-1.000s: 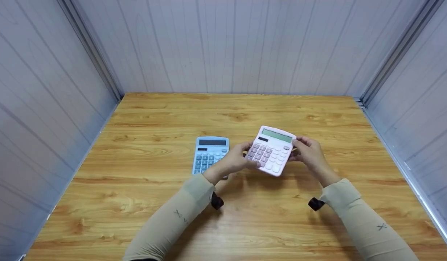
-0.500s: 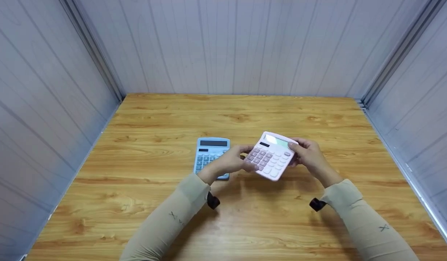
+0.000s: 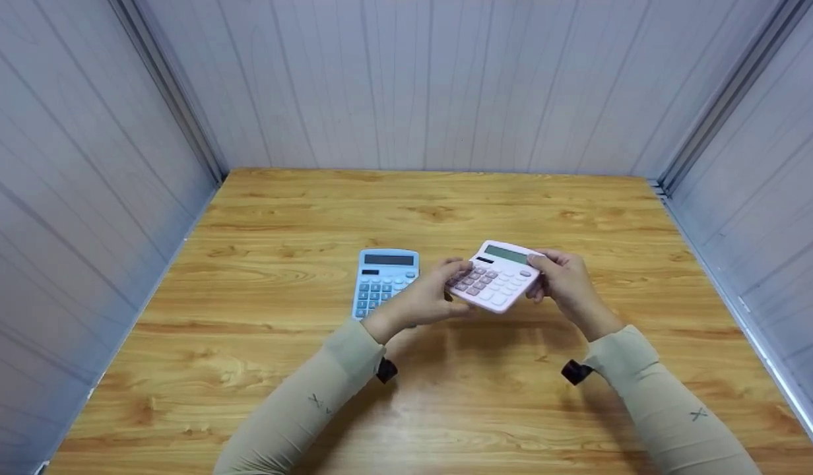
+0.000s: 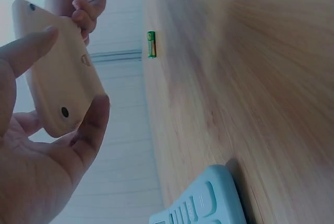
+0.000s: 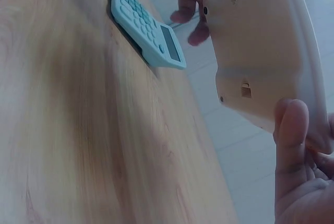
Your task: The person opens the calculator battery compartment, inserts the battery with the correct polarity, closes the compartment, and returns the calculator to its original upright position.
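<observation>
A pink calculator (image 3: 502,280) is held above the table, keys and display facing up, tilted. My left hand (image 3: 420,300) holds its left edge between fingers and thumb, fingertips over the dark pink keys in the head view. On the opposite side my right hand (image 3: 570,287) pinches the edge by the display, thumb on top and fingers beneath. The pale underside (image 5: 250,46) shows in the right wrist view, with a small latch (image 5: 246,89) and dark round feet. A blue calculator (image 3: 388,270) lies on the table, partly hidden by my left hand.
A green battery (image 4: 151,44) lies on the wooden table (image 3: 314,211) in the left wrist view. Pale panelled walls (image 3: 406,86) enclose the table at the back and both sides. Black wrist cameras (image 3: 577,372) hang below both cuffs.
The pink calculator has tipped flatter, its near edge rising. My left fingers have shifted up its left side, and my right thumb has moved onto its upper face. The blue calculator stays put.
</observation>
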The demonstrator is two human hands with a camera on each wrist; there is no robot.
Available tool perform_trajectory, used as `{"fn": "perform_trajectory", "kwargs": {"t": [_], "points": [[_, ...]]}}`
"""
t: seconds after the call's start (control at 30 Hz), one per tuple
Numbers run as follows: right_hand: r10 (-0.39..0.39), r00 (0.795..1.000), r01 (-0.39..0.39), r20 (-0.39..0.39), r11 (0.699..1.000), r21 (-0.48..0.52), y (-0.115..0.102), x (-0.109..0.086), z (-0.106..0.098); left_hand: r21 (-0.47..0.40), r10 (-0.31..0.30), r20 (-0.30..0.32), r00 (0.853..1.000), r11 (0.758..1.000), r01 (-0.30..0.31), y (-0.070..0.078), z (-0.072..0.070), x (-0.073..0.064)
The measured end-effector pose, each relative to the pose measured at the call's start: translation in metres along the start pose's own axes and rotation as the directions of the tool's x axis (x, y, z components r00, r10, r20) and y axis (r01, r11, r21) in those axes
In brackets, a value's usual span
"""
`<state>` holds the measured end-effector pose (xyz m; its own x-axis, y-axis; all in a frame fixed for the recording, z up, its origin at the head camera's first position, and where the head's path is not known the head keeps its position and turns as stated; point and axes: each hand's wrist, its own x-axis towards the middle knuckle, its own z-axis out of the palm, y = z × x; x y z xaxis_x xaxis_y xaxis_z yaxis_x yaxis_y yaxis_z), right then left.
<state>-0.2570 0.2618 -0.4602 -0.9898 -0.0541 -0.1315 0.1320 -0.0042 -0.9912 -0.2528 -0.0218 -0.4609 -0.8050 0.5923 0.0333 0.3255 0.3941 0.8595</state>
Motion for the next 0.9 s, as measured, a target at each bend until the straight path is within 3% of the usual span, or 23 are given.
{"fn": "perform_trajectory", "kwargs": {"t": [0.1, 0.17, 0.3, 0.4, 0.53, 0.63, 0.73, 0.9], "points": [[0.012, 1.000, -0.012, -0.003, 1.000, 0.016, 0.0005, -0.0005, 0.0019, 0.114, 0.110, -0.055, 0.992, 0.988, -0.103, -0.0008, 0.0014, -0.0015], [0.024, 1.000, -0.024, -0.004, 0.999, 0.024, 0.0004, -0.0006, 0.0029, 0.221, 0.214, -0.084, 0.973, 0.956, -0.192, -0.0020, 0.0016, -0.0025], [0.043, 0.999, -0.042, -0.013, 0.998, 0.039, -0.0006, -0.0007, 0.0045, 0.392, 0.413, -0.079, 0.907, 0.850, -0.353, -0.0035, 0.0020, -0.0030], [0.045, 0.999, -0.045, -0.013, 0.998, 0.044, -0.0009, -0.0012, 0.0047, 0.482, 0.508, -0.051, 0.860, 0.766, -0.425, -0.0038, 0.0025, -0.0029], [0.056, 0.998, -0.055, -0.015, 0.997, 0.055, 0.0005, -0.0018, 0.0049, 0.557, 0.582, -0.014, 0.813, 0.680, -0.477, -0.0048, 0.0034, -0.0036], [0.071, 0.997, -0.070, -0.017, 0.995, 0.064, 0.0017, -0.0020, 0.0060, 0.586, 0.618, 0.009, 0.786, 0.634, -0.505, -0.0059, 0.0043, -0.0041], [0.078, 0.997, -0.077, -0.016, 0.995, 0.066, 0.0020, -0.0021, 0.0067, 0.596, 0.645, 0.016, 0.764, 0.607, -0.525, -0.0066, 0.0051, -0.0041], [0.066, 0.998, -0.064, -0.012, 0.995, 0.076, 0.0015, -0.0014, 0.0074, 0.608, 0.684, -0.015, 0.729, 0.585, -0.536, -0.0062, 0.0052, -0.0036]]}}
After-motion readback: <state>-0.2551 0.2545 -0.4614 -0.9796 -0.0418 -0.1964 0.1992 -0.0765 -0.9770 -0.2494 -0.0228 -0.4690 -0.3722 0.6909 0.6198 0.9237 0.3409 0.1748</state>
